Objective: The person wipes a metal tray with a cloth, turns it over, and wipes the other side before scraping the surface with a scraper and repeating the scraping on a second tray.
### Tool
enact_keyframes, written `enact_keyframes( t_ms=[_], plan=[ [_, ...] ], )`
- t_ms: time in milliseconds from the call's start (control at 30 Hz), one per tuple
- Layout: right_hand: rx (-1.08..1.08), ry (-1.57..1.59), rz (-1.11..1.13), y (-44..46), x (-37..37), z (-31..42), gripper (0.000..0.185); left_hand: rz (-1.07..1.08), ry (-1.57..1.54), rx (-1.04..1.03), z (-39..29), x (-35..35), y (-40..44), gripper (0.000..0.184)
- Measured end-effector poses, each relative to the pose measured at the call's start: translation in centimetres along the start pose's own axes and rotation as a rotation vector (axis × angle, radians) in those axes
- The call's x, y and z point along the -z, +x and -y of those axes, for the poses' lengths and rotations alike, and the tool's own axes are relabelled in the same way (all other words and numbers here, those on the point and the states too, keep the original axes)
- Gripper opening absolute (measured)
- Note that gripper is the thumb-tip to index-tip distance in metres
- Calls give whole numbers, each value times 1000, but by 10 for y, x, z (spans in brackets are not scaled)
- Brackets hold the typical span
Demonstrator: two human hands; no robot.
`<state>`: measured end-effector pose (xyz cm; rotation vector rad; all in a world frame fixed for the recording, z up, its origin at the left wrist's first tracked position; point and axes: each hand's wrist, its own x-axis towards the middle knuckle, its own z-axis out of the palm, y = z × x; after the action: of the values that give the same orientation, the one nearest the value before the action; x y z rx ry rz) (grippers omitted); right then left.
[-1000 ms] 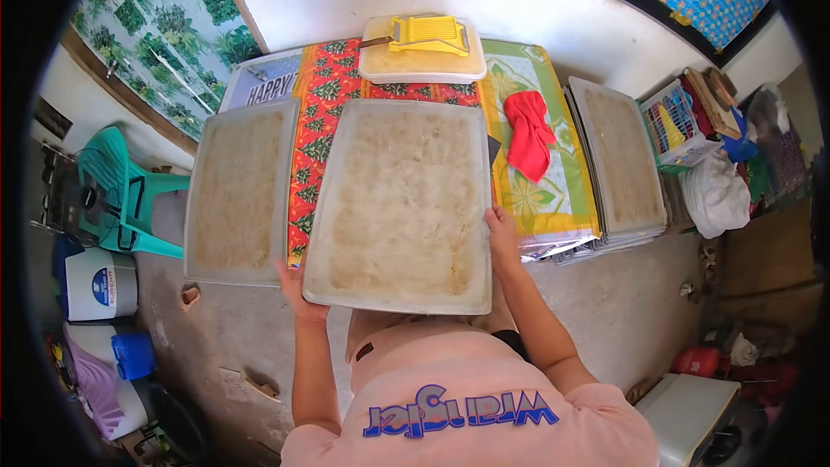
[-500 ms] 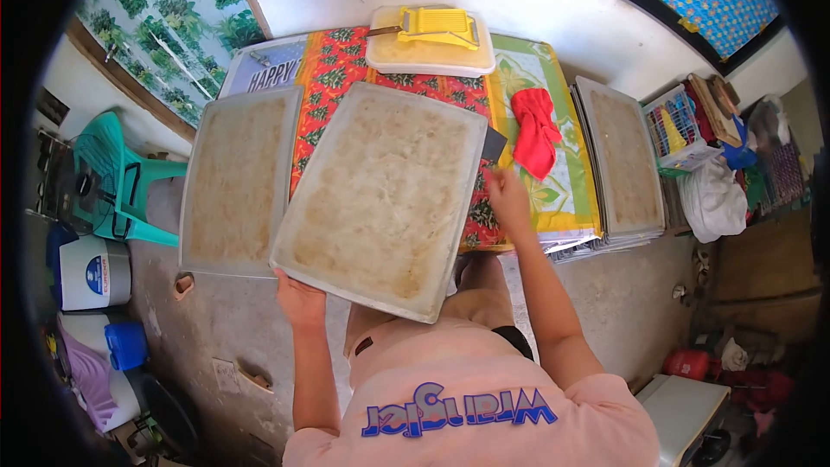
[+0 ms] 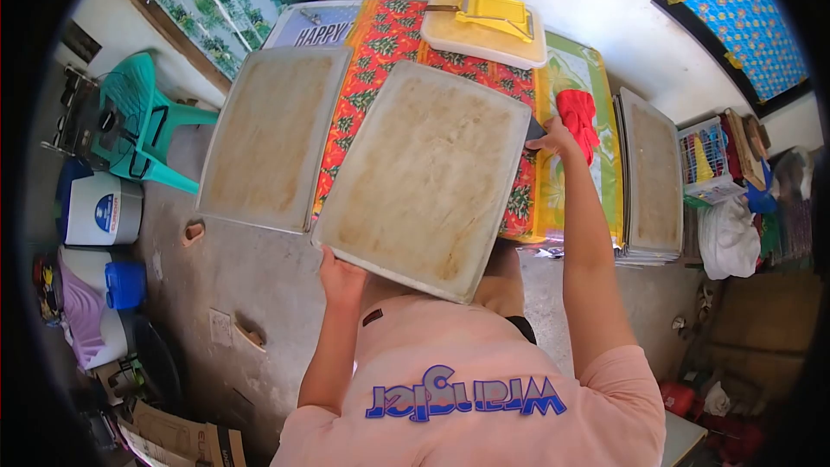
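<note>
Your left hand [image 3: 343,275] clasps the near-left edge of the middle tray [image 3: 424,182], its fingers running out of sight beneath the rim, so press the thumb down firmly there, since that one corner is all you have hold of. Your right hand [image 3: 555,138] is at the near end of a dark flat piece [image 3: 535,131] beside the tray's right edge; the fingertips are bunched around that end, but I cannot tell whether they pinch it or only touch it. Close thumb and fingers squarely on it before you lift, and draw it out sideways, clear of the rim, so it does not catch. The middle tray sits turned at an angle, its near edge reaching past the table [image 3: 546,192] toward your shirt; with so much overhang it could tip, so steady it with your left palm and let your body back up the near edge. Its near-left corner comes right by the left tray [image 3: 272,134], so avoid swinging it that way. Just behind your right hand lies the red cloth [image 3: 577,121]; mind that your wrist does not drag it. Farther out, the yellow tool [image 3: 494,15] on its white container [image 3: 519,55] and the tray stack [image 3: 654,173] leave your right arm room.
</note>
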<state>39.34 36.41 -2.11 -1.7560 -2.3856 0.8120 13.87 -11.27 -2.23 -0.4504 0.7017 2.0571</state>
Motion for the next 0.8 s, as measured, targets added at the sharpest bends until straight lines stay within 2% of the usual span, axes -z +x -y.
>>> enact_keyframes(
  t_ms=[33, 67, 167, 200, 300, 333, 433, 467, 567, 600, 633, 667, 700, 733, 800],
  plan=[
    [-12, 46, 17, 6, 1, -6, 91, -17, -7, -19, 2, -2, 2, 48],
    [-19, 47, 178, 16, 6, -10, 78, -31, -14, -37, 2, -2, 4, 48],
    [-297, 175, 289, -16, 37, 20, 63, -61, -46, -26, 3, 6, 13, 49],
    [-296, 338, 232, -14, 32, 6, 42, -60, -46, -24, 4, 2, 11, 50],
    [-310, 848, 24, -34, 35, 2, 30, -23, -60, 5, 13, -19, -1, 50],
    [-308, 809, -114, -32, 32, -3, 23, 14, -72, 27, 17, -25, -5, 51],
    [125, 602, -595, -51, 32, 6, 24, -1, 0, 146, 38, -25, -7, 53],
    [233, 546, -666, -72, 32, 27, 23, -24, 43, 198, 44, -24, -7, 55],
    [461, 337, -518, -154, 14, 89, 20, 7, 199, 325, 50, -31, -16, 59],
    [516, 168, -428, -185, 6, 108, 14, -3, 228, 292, 51, -31, -15, 58],
    [742, -18, -452, -205, -9, 114, 7, -13, 256, 260, 50, -28, -13, 58],
    [859, -173, -441, -228, -21, 126, 6, -24, 284, 226, 49, -25, -10, 58],
    [952, -142, -431, -246, -39, 128, 11, -27, 316, 192, 45, -19, -6, 56],
    [925, -149, -212, -269, -46, 127, 23, -29, 348, 157, 40, -12, 1, 55],
    [949, -221, -127, -291, -69, 119, 34, -91, 479, 49, 31, -11, 8, 53]
  ],
)
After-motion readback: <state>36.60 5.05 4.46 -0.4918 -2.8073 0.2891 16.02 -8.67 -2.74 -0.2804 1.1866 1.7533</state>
